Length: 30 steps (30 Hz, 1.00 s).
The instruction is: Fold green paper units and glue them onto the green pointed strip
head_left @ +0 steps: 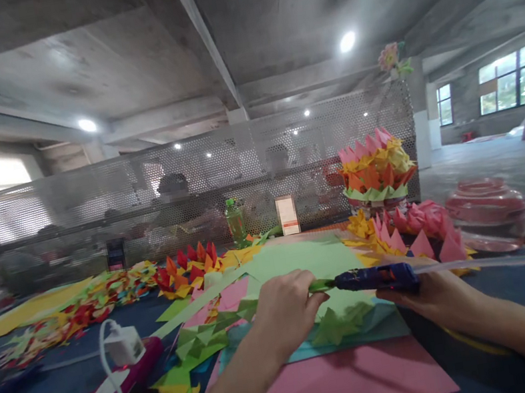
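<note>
My right hand [430,297] is closed around a blue glue gun [377,277] that lies level, nozzle pointing left, with a clear glue stick [508,261] trailing out to the right. My left hand [285,309] is closed in a pinch on a small green folded paper piece [319,285] held right at the nozzle. Both hands hover over sheets of pink paper [347,388] and green paper [299,259], with several green folded pieces [201,338] lying to the left.
A magenta power strip [117,384] with a white plug sits at the left. A multicoloured folded paper lotus [376,173] and pink folded pieces [422,219] stand at the right, near a pink lidded container [486,211]. A green bottle [235,221] stands before a perforated metal screen [189,182]; people sit behind it.
</note>
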### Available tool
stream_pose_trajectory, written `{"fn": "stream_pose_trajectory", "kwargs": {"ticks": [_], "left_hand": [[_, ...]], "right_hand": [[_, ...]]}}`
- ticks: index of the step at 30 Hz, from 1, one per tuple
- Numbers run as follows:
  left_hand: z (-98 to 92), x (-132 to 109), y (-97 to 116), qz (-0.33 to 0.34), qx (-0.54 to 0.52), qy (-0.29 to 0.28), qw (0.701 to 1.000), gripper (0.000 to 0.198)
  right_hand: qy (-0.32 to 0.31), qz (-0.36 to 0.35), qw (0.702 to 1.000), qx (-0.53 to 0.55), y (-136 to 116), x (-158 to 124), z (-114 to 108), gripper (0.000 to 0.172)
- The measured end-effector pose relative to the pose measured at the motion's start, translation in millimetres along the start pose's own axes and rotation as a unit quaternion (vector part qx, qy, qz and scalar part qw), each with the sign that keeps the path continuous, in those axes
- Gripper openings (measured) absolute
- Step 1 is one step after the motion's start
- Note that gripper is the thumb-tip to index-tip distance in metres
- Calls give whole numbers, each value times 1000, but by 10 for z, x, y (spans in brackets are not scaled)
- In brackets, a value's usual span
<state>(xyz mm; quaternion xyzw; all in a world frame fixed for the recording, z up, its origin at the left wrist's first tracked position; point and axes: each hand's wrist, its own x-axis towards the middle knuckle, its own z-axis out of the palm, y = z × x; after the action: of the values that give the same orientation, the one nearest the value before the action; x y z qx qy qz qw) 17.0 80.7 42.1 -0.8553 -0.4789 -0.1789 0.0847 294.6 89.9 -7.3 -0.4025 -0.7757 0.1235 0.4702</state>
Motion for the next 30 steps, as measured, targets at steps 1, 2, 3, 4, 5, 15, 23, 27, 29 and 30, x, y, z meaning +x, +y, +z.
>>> {"fn": "stream_pose_trajectory", "kwargs": {"ticks": [1,2,3,4,5,15,23,27,29,30], "left_hand": [[3,0,2,3,3,0,1000,18],[6,0,4,6,6,0,1000,17],[8,2,6,8,9,1,1000,17],[10,3,9,10,12,1,1000,16],[11,5,11,11,15,2,1000,16],[8,13,26,28,40,4,999,13],[41,7,24,38,50,8,998,12],[35,6,22,38,54,5,998,12],[36,8,19,37,56,6,998,12],[37,9,18,36,56,6,998,12]], "right_hand": [[0,-3,1000,-2,-5,-2,-3,17],[-2,-7,1000,-4,-12,-3,-7,16],[-3,-11,1000,-6,-20,-3,-11,16],[-4,-16,1000,-9,-27,-3,-15,15],[-5,-20,1000,-13,-34,-2,-19,15],[-22,-46,997,-52,-38,2,-33,17],[-33,-51,996,-71,-57,6,-41,17],[-31,-40,996,-79,-28,7,-46,17],[-29,-34,995,-85,-16,6,-53,17],[-29,-32,995,-87,-13,7,-56,16]]}}
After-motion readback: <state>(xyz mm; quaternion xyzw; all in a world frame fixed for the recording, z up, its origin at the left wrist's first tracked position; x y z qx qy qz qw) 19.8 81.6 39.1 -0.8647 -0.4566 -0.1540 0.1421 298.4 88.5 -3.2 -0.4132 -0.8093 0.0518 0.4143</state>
